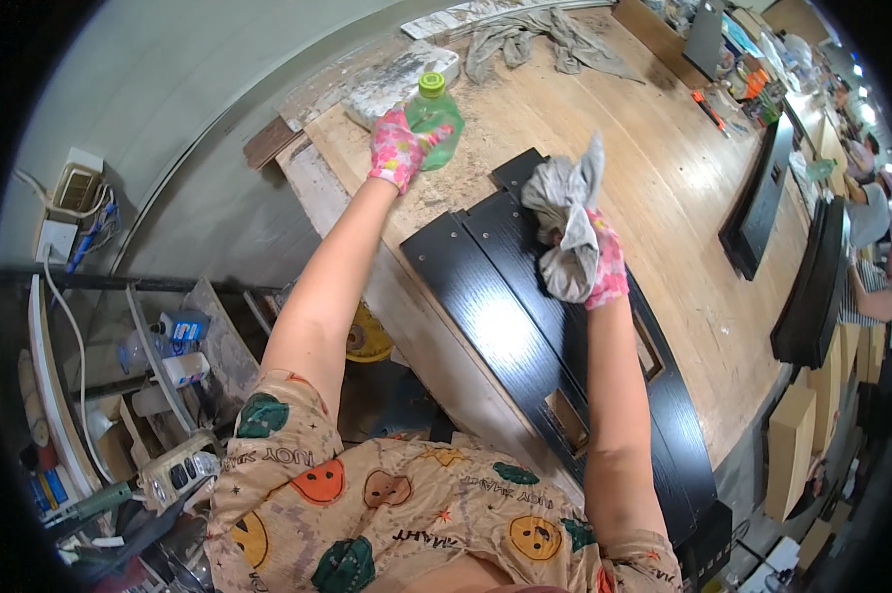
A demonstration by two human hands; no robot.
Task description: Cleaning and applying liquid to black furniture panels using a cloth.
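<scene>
My left hand (399, 150), in a pink patterned glove, is closed around a green plastic bottle (436, 124) with a yellow-green cap. It holds the bottle upright near the table's far left edge. My right hand (609, 262), gloved the same way, grips a crumpled grey rag (567, 237) over glossy black wooden panels (495, 316). These long panels lie side by side on the table, with small screw holes at the far end and rectangular cutouts nearer me. Part of the panels is hidden under the rag and my right forearm.
The light wooden table (683, 188) carries another grey cloth (545, 40) and a stained white block (406, 74) at the back. More black pieces (759, 203) lie to the right. Cluttered shelves (159, 395) stand at lower left. People (869, 212) are at work at far right.
</scene>
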